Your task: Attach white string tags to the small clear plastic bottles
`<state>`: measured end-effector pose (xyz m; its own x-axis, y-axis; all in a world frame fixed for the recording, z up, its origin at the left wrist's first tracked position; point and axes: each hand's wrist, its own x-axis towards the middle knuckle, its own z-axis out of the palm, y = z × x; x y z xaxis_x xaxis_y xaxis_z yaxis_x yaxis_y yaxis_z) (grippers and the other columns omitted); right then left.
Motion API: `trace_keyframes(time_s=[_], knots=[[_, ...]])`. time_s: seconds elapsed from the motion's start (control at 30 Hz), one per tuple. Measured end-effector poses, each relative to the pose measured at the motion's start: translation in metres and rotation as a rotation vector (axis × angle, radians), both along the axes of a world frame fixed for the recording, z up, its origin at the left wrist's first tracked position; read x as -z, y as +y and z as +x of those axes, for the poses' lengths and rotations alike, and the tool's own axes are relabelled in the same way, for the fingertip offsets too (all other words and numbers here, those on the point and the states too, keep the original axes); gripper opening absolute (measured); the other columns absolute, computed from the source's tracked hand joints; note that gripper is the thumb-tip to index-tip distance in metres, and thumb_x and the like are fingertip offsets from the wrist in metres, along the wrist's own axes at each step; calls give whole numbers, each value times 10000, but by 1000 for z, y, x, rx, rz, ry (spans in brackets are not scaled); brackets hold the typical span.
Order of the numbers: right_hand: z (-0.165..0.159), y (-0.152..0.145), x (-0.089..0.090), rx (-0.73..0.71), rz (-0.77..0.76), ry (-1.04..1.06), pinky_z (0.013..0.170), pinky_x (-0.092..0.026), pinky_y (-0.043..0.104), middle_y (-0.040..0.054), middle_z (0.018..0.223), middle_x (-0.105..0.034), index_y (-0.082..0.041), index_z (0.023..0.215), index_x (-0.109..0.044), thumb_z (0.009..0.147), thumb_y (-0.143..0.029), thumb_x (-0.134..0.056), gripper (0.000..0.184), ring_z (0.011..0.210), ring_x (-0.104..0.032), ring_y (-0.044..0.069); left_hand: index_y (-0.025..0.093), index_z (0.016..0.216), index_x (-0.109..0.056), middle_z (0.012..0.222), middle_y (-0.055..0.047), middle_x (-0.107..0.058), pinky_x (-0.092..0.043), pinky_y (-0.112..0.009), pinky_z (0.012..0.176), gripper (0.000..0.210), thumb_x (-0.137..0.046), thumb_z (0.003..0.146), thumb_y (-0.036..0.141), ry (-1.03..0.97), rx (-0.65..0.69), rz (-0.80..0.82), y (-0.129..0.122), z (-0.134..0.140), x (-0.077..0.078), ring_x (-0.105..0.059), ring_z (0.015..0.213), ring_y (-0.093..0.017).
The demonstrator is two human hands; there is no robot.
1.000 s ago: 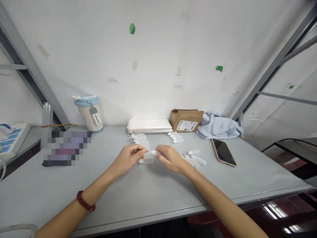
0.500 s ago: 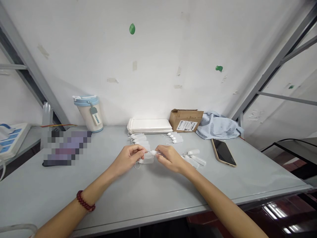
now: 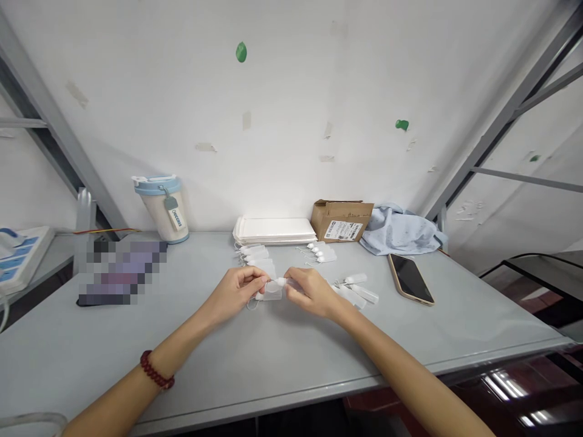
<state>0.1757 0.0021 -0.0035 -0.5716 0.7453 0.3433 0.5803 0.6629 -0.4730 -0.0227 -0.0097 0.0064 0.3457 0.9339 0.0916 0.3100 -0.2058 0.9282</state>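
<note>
My right hand (image 3: 310,292) is closed around a small translucent plastic bottle with a white tip (image 3: 280,282), which points left. My left hand (image 3: 237,291) pinches a thin string at that tip, between thumb and forefinger; its end is hidden by the fingers. Under and just beyond my hands lies a column of similar bottles (image 3: 252,252) with thin white loops at their caps. A second small group of bottles (image 3: 325,254) lies farther back. Several more loose bottles (image 3: 364,294) lie right of my right hand.
Against the wall are a stack of white flat packs (image 3: 276,229), a cardboard box (image 3: 344,221) and a light blue cloth (image 3: 401,230). A phone (image 3: 411,279) lies at right. A lidded cup (image 3: 164,209) and a blurred-out dark flat object (image 3: 122,273) are at left, beyond them a power strip (image 3: 22,258).
The bottle tip in my right hand has moved slightly left, closer to my left fingertips. Both hands keep their grip, and the bottles on the table stay put.
</note>
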Motion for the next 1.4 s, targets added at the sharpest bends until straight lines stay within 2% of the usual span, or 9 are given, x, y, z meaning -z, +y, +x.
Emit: trace_keyframes(time_s=[0.3, 0.53, 0.83, 1.1, 1.4], knots=[[-2, -1, 4, 8, -39, 10, 522, -307, 216, -11, 614, -493, -168, 744, -484, 799, -214, -452, 78, 533, -410, 105, 161, 706, -587, 611, 8, -541, -351, -218, 467, 273, -505, 781, 410, -19, 6, -36, 0, 1, 3, -411, 495, -90], [-4, -1, 9, -7, -90, 73, 502, -287, 203, -49, 556, -412, -172, 695, -471, 718, -165, -506, 43, 504, -366, 85, 160, 688, -549, 606, 16, -524, -332, -215, 469, 259, -501, 796, 389, -21, 42, -76, -3, 3, 10, -412, 500, -86], [-5, -1, 4, 7, -45, 131, 504, -284, 205, -40, 552, -422, -172, 667, -459, 751, -213, -460, 93, 499, -359, 86, 157, 710, -580, 614, 14, -524, -353, -217, 498, 265, -524, 793, 402, -78, 28, -96, -1, 1, 4, -414, 538, -91], [-2, 1, 2, 28, -35, 131, 499, -280, 204, -32, 542, -434, -168, 637, -461, 740, -205, -441, 111, 493, -374, 86, 156, 704, -574, 605, 20, -509, -337, -217, 507, 245, -507, 808, 367, -92, -9, -92, 2, -1, 6, -398, 541, -88], [-6, -5, 4, -20, -89, 104, 483, -253, 198, -63, 524, -370, -164, 725, -490, 734, -180, -476, 24, 475, -318, 73, 149, 676, -569, 576, 27, -504, -317, -218, 502, 253, -529, 784, 374, 19, 16, -75, -2, -2, 0, -392, 515, -83]])
